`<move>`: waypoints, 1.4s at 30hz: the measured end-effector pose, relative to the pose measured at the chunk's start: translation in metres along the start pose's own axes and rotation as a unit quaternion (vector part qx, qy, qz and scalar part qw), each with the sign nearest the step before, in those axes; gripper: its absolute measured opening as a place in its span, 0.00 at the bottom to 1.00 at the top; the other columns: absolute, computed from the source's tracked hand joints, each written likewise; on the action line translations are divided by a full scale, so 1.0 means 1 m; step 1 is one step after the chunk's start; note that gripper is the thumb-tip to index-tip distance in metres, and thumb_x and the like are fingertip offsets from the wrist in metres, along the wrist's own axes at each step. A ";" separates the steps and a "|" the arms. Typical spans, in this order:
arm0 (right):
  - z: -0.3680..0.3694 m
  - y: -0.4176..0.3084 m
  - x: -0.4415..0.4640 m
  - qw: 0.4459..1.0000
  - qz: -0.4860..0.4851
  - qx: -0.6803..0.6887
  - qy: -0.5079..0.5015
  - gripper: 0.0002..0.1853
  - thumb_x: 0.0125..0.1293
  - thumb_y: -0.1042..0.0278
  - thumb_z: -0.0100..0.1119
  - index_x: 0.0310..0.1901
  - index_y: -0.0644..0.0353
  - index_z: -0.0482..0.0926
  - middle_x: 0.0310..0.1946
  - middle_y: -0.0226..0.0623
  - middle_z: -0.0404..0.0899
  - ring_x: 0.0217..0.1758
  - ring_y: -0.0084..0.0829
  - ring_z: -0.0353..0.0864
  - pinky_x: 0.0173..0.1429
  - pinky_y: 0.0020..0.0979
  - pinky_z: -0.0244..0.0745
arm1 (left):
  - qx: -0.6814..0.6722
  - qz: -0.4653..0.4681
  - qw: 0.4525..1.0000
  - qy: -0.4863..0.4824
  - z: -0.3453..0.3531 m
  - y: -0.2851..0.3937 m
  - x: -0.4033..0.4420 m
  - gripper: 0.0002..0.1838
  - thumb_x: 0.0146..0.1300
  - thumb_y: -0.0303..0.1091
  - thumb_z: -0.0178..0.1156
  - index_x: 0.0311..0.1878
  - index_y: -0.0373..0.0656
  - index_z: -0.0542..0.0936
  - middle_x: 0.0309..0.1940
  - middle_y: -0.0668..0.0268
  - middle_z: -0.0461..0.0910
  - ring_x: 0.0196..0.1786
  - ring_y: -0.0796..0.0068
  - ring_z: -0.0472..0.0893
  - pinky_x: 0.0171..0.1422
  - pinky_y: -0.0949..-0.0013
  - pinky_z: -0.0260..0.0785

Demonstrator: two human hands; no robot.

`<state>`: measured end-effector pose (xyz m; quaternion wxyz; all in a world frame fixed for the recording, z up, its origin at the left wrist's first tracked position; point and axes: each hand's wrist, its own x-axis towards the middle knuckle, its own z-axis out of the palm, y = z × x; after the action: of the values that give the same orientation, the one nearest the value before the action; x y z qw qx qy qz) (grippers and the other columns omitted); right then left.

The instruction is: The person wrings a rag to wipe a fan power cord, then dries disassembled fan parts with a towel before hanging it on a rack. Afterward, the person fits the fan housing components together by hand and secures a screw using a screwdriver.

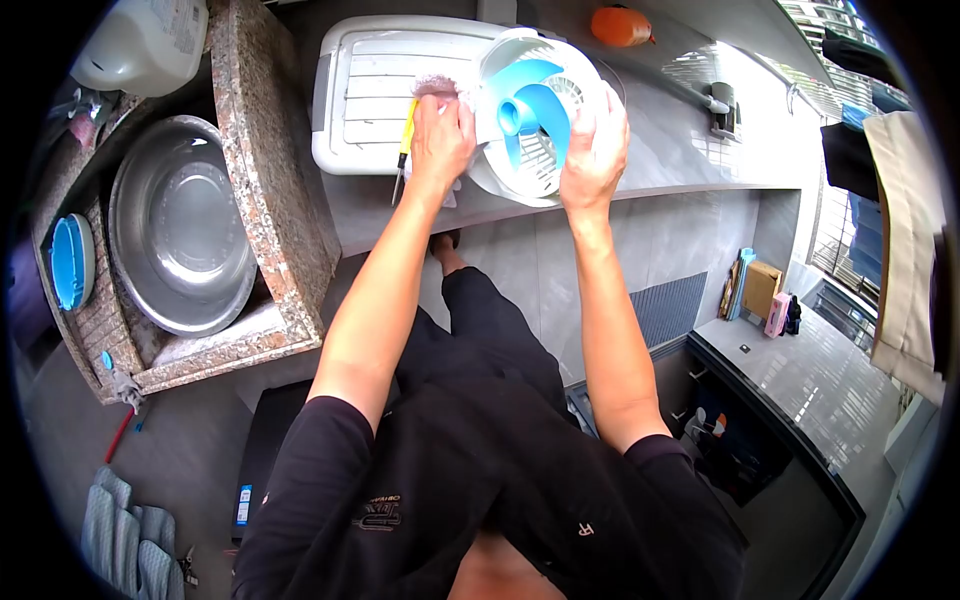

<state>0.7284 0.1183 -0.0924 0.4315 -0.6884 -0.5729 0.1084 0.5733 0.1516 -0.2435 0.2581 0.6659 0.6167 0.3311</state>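
My right hand (594,155) grips the round white plastic fan housing (540,178), which is just right of my left hand (441,145). The light-blue plastic blades (525,75) inside are already uncovered; I judge the work unfinished. My left hand is closed around a crumpled whitish cloth (434,85). Beside it, a slim yellow-and-black tool (407,135) crowds the space; beyond my right hand lies a rounded orange object (621,27).

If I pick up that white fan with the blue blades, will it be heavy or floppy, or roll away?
The white fan is probably light for its size, since its slotted casing looks like plastic. It should feel stiff, as the casing isn't sagging against the right hand. Being round, it might roll if stood on edge.
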 end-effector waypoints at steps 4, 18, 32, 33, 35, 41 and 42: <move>0.002 0.002 0.000 1.000 0.005 0.001 0.008 0.28 0.77 0.53 0.55 0.66 0.69 0.73 0.64 0.54 0.77 0.69 0.49 0.75 0.74 0.43 0.66 | -0.020 -0.084 0.996 -0.020 -0.015 0.006 -0.032 0.15 0.76 0.37 0.53 0.45 0.32 0.78 0.46 0.37 0.76 0.48 0.36 0.78 0.56 0.43 0.71; 0.004 0.009 0.001 1.000 -0.014 0.017 0.016 0.29 0.75 0.51 0.57 0.66 0.68 0.73 0.59 0.54 0.79 0.65 0.52 0.75 0.70 0.46 0.68 | -0.111 0.017 0.993 -0.041 0.009 0.012 -0.103 0.11 0.71 0.30 0.58 0.50 0.33 0.79 0.44 0.38 0.81 0.48 0.36 0.79 0.53 0.43 0.71; 0.000 0.010 -0.001 1.000 0.005 0.005 -0.002 0.30 0.79 0.49 0.53 0.67 0.70 0.73 0.64 0.52 0.78 0.69 0.45 0.76 0.74 0.41 0.66 | -0.547 -0.373 0.744 -0.090 0.000 0.058 -0.135 0.14 0.77 0.38 0.46 0.47 0.36 0.74 0.48 0.58 0.78 0.47 0.66 0.75 0.55 0.59 0.68; -0.001 0.012 0.000 1.000 0.005 0.006 -0.005 0.29 0.79 0.49 0.52 0.67 0.70 0.73 0.64 0.51 0.78 0.69 0.44 0.75 0.74 0.40 0.66 | -0.601 -0.403 0.683 -0.101 -0.020 0.067 -0.134 0.14 0.78 0.38 0.46 0.47 0.37 0.74 0.51 0.60 0.79 0.49 0.69 0.75 0.56 0.59 0.68; -0.003 0.019 0.001 0.998 0.025 0.055 -0.015 0.30 0.79 0.49 0.52 0.67 0.69 0.73 0.63 0.50 0.78 0.69 0.43 0.75 0.74 0.40 0.66 | -0.665 -0.380 0.631 -0.126 -0.044 0.069 -0.142 0.15 0.78 0.38 0.46 0.53 0.38 0.76 0.56 0.65 0.79 0.58 0.74 0.76 0.64 0.63 0.68; -0.016 0.028 0.001 0.983 0.050 0.164 -0.065 0.34 0.79 0.48 0.54 0.72 0.70 0.66 0.69 0.51 0.72 0.72 0.39 0.72 0.76 0.37 0.63 | -0.832 -0.301 0.408 -0.227 -0.188 0.110 -0.107 0.30 0.74 0.43 0.42 0.71 0.31 0.70 0.68 0.53 0.76 0.71 0.56 0.75 0.78 0.52 0.64; -0.020 0.019 0.003 0.977 0.093 0.172 -0.081 0.34 0.79 0.48 0.54 0.74 0.68 0.64 0.69 0.53 0.70 0.70 0.42 0.73 0.76 0.39 0.64 | -0.847 -0.302 0.367 -0.237 -0.201 0.109 -0.105 0.31 0.73 0.42 0.41 0.72 0.30 0.69 0.69 0.50 0.75 0.72 0.52 0.74 0.80 0.49 0.61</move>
<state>0.7555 0.1121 -0.0935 0.4839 -0.6429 -0.5122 0.3003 0.4892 0.0225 -0.0443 0.9050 -0.0827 0.0859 0.4085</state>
